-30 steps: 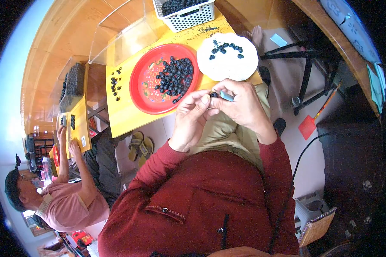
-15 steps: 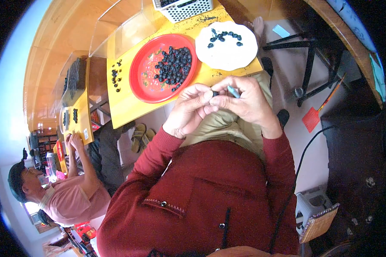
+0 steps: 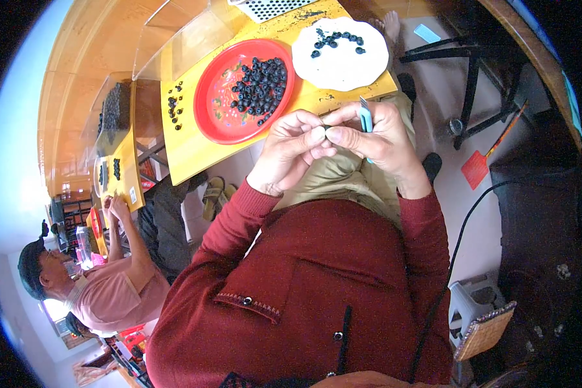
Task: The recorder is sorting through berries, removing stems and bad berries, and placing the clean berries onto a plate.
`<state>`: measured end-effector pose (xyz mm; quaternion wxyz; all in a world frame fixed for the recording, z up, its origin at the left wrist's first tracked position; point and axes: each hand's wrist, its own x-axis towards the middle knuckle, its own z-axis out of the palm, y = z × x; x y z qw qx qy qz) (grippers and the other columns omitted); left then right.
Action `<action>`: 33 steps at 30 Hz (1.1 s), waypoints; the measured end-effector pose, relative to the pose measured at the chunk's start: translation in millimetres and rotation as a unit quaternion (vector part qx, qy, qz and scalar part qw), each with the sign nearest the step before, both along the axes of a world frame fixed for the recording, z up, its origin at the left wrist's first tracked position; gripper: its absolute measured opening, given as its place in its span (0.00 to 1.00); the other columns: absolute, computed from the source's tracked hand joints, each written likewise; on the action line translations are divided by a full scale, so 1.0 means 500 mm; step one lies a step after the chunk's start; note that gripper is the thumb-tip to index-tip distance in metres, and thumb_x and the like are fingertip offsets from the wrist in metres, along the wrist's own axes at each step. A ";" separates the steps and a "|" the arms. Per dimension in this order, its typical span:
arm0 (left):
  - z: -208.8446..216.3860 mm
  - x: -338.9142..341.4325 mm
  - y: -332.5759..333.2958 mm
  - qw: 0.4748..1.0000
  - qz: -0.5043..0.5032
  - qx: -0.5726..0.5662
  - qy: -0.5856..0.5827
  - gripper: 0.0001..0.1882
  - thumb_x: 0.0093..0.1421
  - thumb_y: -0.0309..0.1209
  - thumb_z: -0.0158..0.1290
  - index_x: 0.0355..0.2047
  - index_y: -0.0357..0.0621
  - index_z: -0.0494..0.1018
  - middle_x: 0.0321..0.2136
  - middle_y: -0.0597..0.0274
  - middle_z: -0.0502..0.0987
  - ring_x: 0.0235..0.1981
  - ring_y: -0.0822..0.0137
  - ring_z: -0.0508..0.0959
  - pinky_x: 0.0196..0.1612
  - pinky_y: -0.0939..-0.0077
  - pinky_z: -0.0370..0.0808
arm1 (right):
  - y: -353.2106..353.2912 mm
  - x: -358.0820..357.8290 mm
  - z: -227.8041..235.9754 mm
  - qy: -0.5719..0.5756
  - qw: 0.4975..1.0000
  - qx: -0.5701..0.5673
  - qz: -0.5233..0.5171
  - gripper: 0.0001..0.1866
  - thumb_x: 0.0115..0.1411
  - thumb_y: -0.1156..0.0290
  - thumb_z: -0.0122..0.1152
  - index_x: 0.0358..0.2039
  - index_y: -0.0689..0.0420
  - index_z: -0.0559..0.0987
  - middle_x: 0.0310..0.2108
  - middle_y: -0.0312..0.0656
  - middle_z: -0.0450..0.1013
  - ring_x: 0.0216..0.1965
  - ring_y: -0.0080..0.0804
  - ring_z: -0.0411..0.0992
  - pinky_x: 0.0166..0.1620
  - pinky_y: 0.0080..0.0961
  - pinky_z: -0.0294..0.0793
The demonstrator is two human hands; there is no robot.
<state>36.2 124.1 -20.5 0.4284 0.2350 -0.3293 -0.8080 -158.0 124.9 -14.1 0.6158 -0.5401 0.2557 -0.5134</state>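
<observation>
Above my lap, both hands are closed with their fingertips meeting. My left hand [image 3: 294, 152] pinches a small dark round piece [image 3: 327, 128], mostly covered by fingers. My right hand [image 3: 385, 139] touches that same piece with thumb and finger. It also holds a light-blue utility knife [image 3: 366, 119] between its fingers, metal blade pointing away from me. Just beyond lies a red round tray [image 3: 212, 97] with a heap of small black round pieces [image 3: 262, 84]. On its right, a white scalloped plate [image 3: 336, 72] carries several similar pieces and dark scraps.
The yellow table [image 3: 187, 152] holds more loose black pieces [image 3: 174, 107] at left and a white perforated basket [image 3: 265, 10] at the far edge. A clear panel [image 3: 168, 42] stands there. Another person [image 3: 113, 284] works at left. A black cable [image 3: 462, 226] hangs at right.
The utility knife has swung in my right hand, so its blade now shows pointing away. My fingertips have closed together around the dark piece. The view has shifted slightly.
</observation>
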 end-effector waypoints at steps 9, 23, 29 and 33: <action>-0.001 0.000 0.006 1.000 0.000 0.000 0.031 0.06 0.62 0.26 0.54 0.40 0.42 0.73 0.34 0.60 0.78 0.34 0.68 0.79 0.40 0.70 0.81 | 0.009 -0.008 0.000 0.026 0.996 0.090 0.000 0.12 0.61 0.66 0.62 0.37 0.63 0.81 0.25 0.32 0.76 0.22 0.11 0.67 0.23 0.11 0.62; -0.008 -0.010 0.005 0.996 0.045 0.023 0.078 0.07 0.62 0.25 0.54 0.40 0.40 0.74 0.34 0.61 0.78 0.35 0.71 0.78 0.42 0.72 0.80 | 0.067 0.020 0.009 0.227 0.939 -0.178 -0.188 0.17 0.65 0.66 0.54 0.46 0.67 0.74 0.37 0.51 0.73 0.38 0.46 0.75 0.41 0.34 0.73; -0.014 -0.010 0.008 0.996 0.048 0.019 0.078 0.07 0.62 0.25 0.54 0.40 0.40 0.74 0.34 0.60 0.79 0.35 0.70 0.79 0.42 0.72 0.80 | 0.068 0.020 0.001 0.227 0.933 -0.196 -0.198 0.16 0.65 0.67 0.54 0.45 0.68 0.75 0.36 0.51 0.73 0.36 0.46 0.75 0.39 0.33 0.74; -0.018 -0.013 0.010 0.996 0.048 0.018 0.078 0.07 0.62 0.25 0.54 0.40 0.40 0.74 0.34 0.59 0.79 0.35 0.70 0.79 0.41 0.72 0.80 | 0.070 0.017 0.000 0.224 0.936 -0.189 -0.196 0.15 0.65 0.68 0.54 0.44 0.68 0.75 0.35 0.51 0.73 0.36 0.46 0.74 0.39 0.33 0.74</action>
